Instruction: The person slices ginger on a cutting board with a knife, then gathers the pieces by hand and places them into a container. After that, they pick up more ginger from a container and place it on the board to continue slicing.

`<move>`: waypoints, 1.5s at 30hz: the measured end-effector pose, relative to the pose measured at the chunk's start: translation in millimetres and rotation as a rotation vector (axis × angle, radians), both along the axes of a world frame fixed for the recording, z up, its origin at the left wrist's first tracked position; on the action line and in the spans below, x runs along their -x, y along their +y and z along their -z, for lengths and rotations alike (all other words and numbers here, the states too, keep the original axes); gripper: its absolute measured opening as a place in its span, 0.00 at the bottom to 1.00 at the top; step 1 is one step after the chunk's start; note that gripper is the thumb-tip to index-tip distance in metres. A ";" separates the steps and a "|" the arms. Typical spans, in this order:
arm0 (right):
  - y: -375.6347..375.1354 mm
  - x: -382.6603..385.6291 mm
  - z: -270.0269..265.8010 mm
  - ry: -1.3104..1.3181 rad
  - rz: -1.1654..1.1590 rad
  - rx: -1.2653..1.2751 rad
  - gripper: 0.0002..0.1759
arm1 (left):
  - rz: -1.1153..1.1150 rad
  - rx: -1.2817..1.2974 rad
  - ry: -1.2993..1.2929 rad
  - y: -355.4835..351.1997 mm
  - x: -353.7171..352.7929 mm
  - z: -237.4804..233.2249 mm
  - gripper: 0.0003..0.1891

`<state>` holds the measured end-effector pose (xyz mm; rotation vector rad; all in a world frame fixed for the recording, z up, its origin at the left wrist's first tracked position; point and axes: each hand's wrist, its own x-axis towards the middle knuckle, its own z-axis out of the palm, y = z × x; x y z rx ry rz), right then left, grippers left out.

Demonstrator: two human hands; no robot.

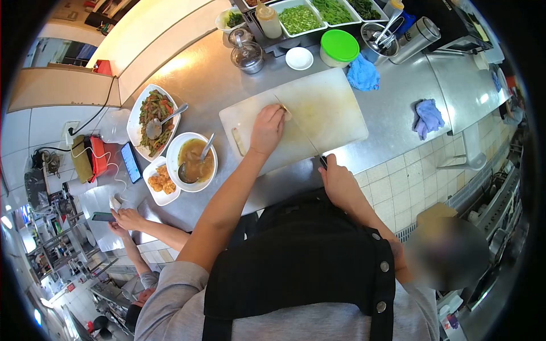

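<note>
My left hand [267,129] is closed, fingertips down on the white cutting board [341,108]. Under those fingertips is a small pale piece of food [287,112], its kind too small to tell. My right hand [340,183] grips the black handle of a knife [323,161] at the board's near edge. The knife's blade slants away across the board, passing close beside my left fingertips and the pale piece.
Left of the board are a soup bowl [206,172], a vegetable dish [136,133] and a plate of fried pieces [170,196]. Behind stand a green-lidded tub [339,46] and a small white dish [300,58]. At far left, another person's hands [129,219] hold a phone [103,216].
</note>
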<state>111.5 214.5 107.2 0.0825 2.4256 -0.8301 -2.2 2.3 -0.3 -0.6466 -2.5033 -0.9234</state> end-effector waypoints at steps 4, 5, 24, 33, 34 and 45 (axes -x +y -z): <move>0.5 -4.6 4.7 -0.024 0.003 0.002 0.15 | -0.004 -0.004 -0.007 -0.2 -0.6 -1.2 0.12; -0.5 -3.4 9.5 -0.012 0.001 -0.005 0.15 | -0.003 -0.004 -0.007 0.1 0.1 -1.7 0.12; 2.6 8.3 -1.6 0.025 -0.049 -0.042 0.15 | -0.019 -0.036 0.003 0.4 -0.9 -2.8 0.09; -11.1 20.7 28.3 0.069 -0.030 -0.047 0.15 | -0.021 -0.037 -0.001 -0.4 -1.2 -0.4 0.10; -14.6 27.6 30.7 0.083 -0.034 -0.051 0.15 | -0.018 -0.035 -0.004 -1.0 -0.3 0.5 0.10; -4.1 26.9 1.4 0.096 -0.091 -0.076 0.15 | -0.018 -0.048 -0.005 -0.8 -1.0 -2.6 0.08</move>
